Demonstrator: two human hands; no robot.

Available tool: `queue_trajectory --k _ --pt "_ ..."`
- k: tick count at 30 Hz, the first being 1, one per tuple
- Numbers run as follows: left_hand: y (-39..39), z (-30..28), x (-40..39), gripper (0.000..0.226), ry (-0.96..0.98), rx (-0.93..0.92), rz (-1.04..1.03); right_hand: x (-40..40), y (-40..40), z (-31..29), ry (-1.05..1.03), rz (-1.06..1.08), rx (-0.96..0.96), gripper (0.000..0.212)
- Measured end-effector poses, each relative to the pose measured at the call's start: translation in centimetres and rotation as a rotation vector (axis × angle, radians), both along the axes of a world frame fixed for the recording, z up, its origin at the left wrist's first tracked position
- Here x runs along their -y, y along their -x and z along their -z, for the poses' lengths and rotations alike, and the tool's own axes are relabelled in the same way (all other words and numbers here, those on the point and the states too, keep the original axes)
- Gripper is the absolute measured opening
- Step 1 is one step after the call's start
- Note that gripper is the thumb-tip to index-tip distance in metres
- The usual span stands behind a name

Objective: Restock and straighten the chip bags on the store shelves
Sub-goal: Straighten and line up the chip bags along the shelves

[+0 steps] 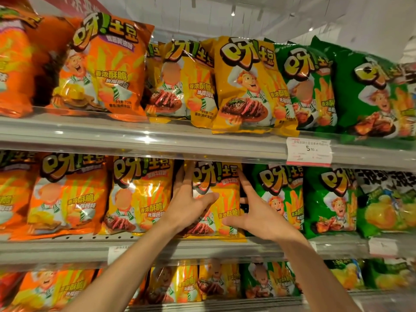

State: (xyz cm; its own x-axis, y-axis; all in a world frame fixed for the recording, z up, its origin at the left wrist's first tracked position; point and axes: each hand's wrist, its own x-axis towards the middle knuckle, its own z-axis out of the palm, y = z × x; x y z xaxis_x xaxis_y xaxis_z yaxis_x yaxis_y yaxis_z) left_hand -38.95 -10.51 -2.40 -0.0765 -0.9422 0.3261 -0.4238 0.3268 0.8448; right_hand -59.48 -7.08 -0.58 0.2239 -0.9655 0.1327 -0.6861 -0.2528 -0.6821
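Two bare hands frame a glossy yellow chip bag (217,199) at centre frame, upright on the grey metal middle shelf (90,246), its long axis vertical and its printed face turned outward. The left hand (188,206) lies on the bag's left edge, fingers straight and reaching up, thumb spread across the front. The right hand (256,210) flanks the right edge, fingers extended, thumb touching the lower front; neither hand curls round it. Both palms hide much of the bag's picture, and its top tucks under the upper shelf's clear plastic rail (157,140). Orange bags (67,194) at left are blurred; green bags (279,199) sit right, beneath a white price tag (308,151).
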Motion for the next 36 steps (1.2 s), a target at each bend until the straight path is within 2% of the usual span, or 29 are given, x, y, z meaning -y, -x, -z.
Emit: queue_trajectory --k 2,5,7,9,11,14,20,23,26,28,30,32,34,36 --pt "0.3 0.2 -0.3 0.088 0.051 0.017 -0.020 -0.1 -0.1 0.1 0.032 -0.021 0.008 0.114" --pt "0.8 0.5 -0.2 0.059 0.114 -0.005 -0.079 -0.1 -0.8 0.5 0.106 0.024 -0.016 0.084" --pt "1.0 0.7 0.0 0.050 0.184 0.040 -0.106 0.0 -1.8 1.3 0.205 0.084 -0.058 0.067" --pt "1.2 1.0 0.3 0.047 0.283 0.103 -0.118 0.2 -2.9 2.3 0.352 0.107 -0.061 0.059" --pt "1.4 0.9 0.1 0.041 0.334 0.073 -0.128 0.7 -3.6 3.3 0.460 0.129 -0.070 0.058" --pt "1.6 0.3 -0.6 0.042 0.343 0.031 -0.145 1.4 -3.9 4.3 0.517 0.192 -0.128 0.060" --pt "1.8 -0.3 -1.1 0.040 0.370 0.062 -0.149 2.2 -3.9 5.2 0.639 0.224 -0.159 0.063" --pt "1.8 -0.3 -1.5 0.032 0.507 0.141 -0.225 2.2 -3.9 5.3 0.686 0.226 -0.160 0.063" --pt "1.5 0.9 -1.1 0.025 0.525 0.255 -0.209 2.0 -3.9 5.4 0.734 0.261 -0.161 0.061" --pt "1.1 1.3 -1.5 0.041 0.430 0.244 -0.164 1.4 -4.1 5.9 0.794 0.281 -0.159 0.054" --pt "0.4 1.6 -2.4 0.050 0.415 0.278 -0.127 0.9 -4.2 6.7 0.891 0.274 -0.254 0.038" --pt "-0.2 1.9 -3.5 0.051 0.383 0.306 -0.072 -0.6 -4.7 6.5 0.825 0.287 -0.154 0.032" --pt "-0.9 2.5 -4.3 0.056 0.339 0.303 -0.029 -2.5 -5.0 6.3 0.741 0.357 -0.045 0.045" --pt "-1.7 3.4 -5.1 0.056 0.446 0.337 -0.017 -4.0 -4.9 7.3 0.596 0.388 -0.043 0.057"
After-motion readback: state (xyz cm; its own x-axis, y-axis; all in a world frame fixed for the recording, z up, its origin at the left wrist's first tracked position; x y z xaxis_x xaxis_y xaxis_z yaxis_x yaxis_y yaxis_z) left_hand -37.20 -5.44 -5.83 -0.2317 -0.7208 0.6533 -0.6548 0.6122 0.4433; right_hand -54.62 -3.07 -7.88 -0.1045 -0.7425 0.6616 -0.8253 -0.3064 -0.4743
